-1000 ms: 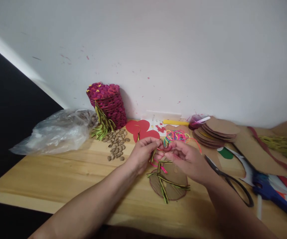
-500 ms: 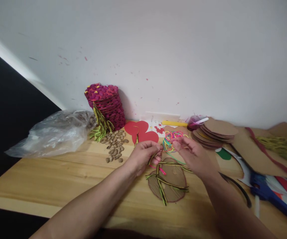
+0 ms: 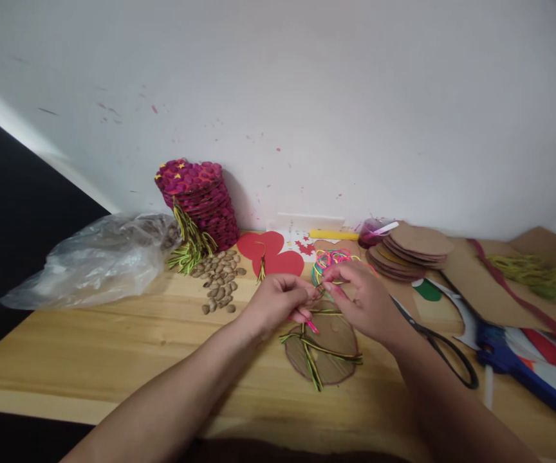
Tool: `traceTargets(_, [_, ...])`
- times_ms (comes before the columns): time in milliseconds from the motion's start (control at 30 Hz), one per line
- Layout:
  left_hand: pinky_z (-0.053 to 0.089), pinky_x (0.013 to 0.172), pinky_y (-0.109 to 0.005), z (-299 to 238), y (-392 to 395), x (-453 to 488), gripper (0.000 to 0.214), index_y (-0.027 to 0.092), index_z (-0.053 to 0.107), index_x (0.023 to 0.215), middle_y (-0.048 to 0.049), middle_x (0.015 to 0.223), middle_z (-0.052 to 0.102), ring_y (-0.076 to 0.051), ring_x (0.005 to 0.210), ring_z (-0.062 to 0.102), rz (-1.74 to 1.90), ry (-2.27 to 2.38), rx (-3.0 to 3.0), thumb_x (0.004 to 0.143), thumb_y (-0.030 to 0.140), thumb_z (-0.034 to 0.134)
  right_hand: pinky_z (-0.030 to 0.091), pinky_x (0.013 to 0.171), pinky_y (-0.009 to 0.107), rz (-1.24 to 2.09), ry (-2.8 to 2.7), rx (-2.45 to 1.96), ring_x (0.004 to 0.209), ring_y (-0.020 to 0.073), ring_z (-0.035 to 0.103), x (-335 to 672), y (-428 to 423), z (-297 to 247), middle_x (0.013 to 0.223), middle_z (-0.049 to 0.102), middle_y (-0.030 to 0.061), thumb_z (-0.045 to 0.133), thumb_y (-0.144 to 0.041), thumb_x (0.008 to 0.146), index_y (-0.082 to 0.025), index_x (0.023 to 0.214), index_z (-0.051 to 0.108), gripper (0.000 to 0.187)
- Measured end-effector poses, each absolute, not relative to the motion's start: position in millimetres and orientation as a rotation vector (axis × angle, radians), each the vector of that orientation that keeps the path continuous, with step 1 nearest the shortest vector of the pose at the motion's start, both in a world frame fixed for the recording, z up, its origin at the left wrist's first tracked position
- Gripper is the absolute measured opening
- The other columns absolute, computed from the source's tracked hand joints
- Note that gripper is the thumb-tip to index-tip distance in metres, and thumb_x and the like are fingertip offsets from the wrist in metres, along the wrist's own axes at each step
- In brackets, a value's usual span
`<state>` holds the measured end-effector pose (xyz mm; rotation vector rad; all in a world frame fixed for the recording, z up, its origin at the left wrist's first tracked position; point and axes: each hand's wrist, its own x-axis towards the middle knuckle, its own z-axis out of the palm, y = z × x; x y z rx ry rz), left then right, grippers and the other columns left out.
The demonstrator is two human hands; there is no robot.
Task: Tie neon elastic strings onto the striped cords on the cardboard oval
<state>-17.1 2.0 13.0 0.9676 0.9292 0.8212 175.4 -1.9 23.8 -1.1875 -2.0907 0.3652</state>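
Observation:
Above a brown cardboard disc [image 3: 340, 337], my two hands are close together with fingertips pinched. My left hand [image 3: 280, 302] grips yarn, most of it hidden by the fingers; a bright pink string end [image 3: 312, 326] hangs below it. My right hand [image 3: 358, 299] pinches a thin strand just to the right of the left fingertips. Across the disc lie black and yellow-green yarn strands [image 3: 314, 360], crossing each other. Right behind my hands sits a tangle of multicoloured string [image 3: 331, 257].
Brown seeds or shells [image 3: 220, 280] lie left of red paper hearts [image 3: 282, 265]. Behind stands a purple decorated heart-shaped box [image 3: 205, 206] with a tassel, beside a plastic bag [image 3: 99, 257]. On the right are stacked cardboard discs [image 3: 416, 247], black-handled scissors [image 3: 452, 350] and a blue-handled tool [image 3: 524, 379].
My right hand has moved left, closer to my left hand. Less black and yellow-green yarn shows at the left fingers. The view has shifted slightly.

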Motion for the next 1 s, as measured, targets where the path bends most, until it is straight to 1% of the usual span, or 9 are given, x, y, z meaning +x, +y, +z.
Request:
traceTargets(200, [0.045,0.045,-0.015,15.7,1.6,-18.9,0.013,0.008,0.071,0.077,-0.0041,0.063,0.065,-0.006,0.046,0.058,0.765,0.837,0.775,0.071,0.019,0.075,0.041,0.082,0.038,0.16,-2.248,-1.118,0.091,0.0248,0.051,172.3,2.0,16.4,0.09,0.062,0.0067,0.046,-0.007,0.086,-0.02,0.09,0.052,0.015])
traceTargets(333, [0.046,0.046,-0.015,14.7,2.8,-18.8,0.015,0.008,0.071,0.078,-0.0039,0.063,0.065,-0.006,0.046,0.057,0.792,0.836,0.791,0.07,0.021,0.075,0.043,0.083,0.042,0.102,-2.256,-1.232,0.093,0.0273,0.053,175.4,4.8,12.5,0.089,0.063,0.0085,0.05,-0.01,0.085,-0.019,0.088,0.056,0.011])
traceTargets(400, [0.047,0.046,-0.016,13.4,3.4,-18.3,0.016,0.009,0.07,0.076,-0.0036,0.063,0.065,-0.007,0.046,0.057,0.818,0.846,0.826,0.07,0.023,0.075,0.044,0.083,0.044,0.108,-2.164,-1.335,0.093,0.0283,0.056,179.4,5.2,13.8,0.093,0.066,0.0105,0.052,-0.013,0.084,-0.018,0.093,0.059,0.012])
traceTargets(467, [0.047,0.047,-0.017,12.2,3.4,-17.9,0.017,0.009,0.07,0.076,-0.0034,0.063,0.065,-0.007,0.047,0.058,0.847,0.865,0.878,0.071,0.024,0.075,0.048,0.078,0.042,0.257,-1.996,-1.4,0.089,0.0261,0.061,182.1,3.6,18.8,0.103,0.068,0.012,0.052,-0.017,0.086,-0.016,0.106,0.062,0.022])
traceTargets(533, [0.048,0.048,-0.018,11.6,2.9,-17.7,0.018,0.009,0.07,0.077,-0.0031,0.063,0.065,-0.008,0.048,0.058,0.862,0.885,0.938,0.072,0.026,0.075,0.052,0.07,0.036,0.582,-1.838,-1.361,0.081,0.0208,0.064,181.5,0.3,25.9,0.112,0.068,0.0112,0.051,-0.023,0.089,-0.018,0.12,0.06,0.033])
traceTargets(633, [0.05,0.05,-0.019,11.4,1.6,-18.1,0.02,0.01,0.069,0.077,-0.0029,0.063,0.066,-0.008,0.048,0.059,0.849,0.895,0.998,0.074,0.029,0.075,0.054,0.062,0.031,1.109,-1.748,-1.232,0.072,0.0169,0.066,174.6,-4.8,32.5,0.104,0.071,0.0092,0.055,-0.033,0.088,-0.02,0.123,0.062,0.038])
traceTargets(767, [0.049,0.05,-0.019,11.7,0.9,-18.6,0.023,0.011,0.069,0.077,-0.003,0.062,0.067,-0.008,0.047,0.059,0.842,0.89,1.019,0.072,0.031,0.077,0.054,0.068,0.029,1.29,-1.701,-1.165,0.078,0.0168,0.068,166.9,-5.2,25.2,0.09,0.073,0.0047,0.064,-0.034,0.084,-0.021,0.102,0.072,0.024])
traceTargets(867, [0.049,0.049,-0.019,11.9,1.6,-18.1,0.022,0.01,0.07,0.076,-0.0022,0.061,0.065,-0.008,0.048,0.059,0.837,0.907,1.023,0.071,0.031,0.077,0.049,0.059,0.026,1.146,-1.727,-1.245,0.064,0.0143,0.063,167.8,-3.6,19.7,0.071,0.069,0.0013,0.065,-0.035,0.084,-0.018,0.087,0.072,0.019])
traceTargets(1000, [0.049,0.048,-0.018,12.2,2.7,-17.9,0.017,0.01,0.071,0.075,-0.0025,0.064,0.066,-0.008,0.049,0.059,0.801,0.917,0.996,0.071,0.026,0.076,0.045,0.061,0.025,0.87,-1.854,-1.246,0.066,0.0138,0.06,170.0,-5.0,21.9,0.075,0.069,0.0004,0.061,-0.027,0.087,-0.02,0.085,0.069,0.011])
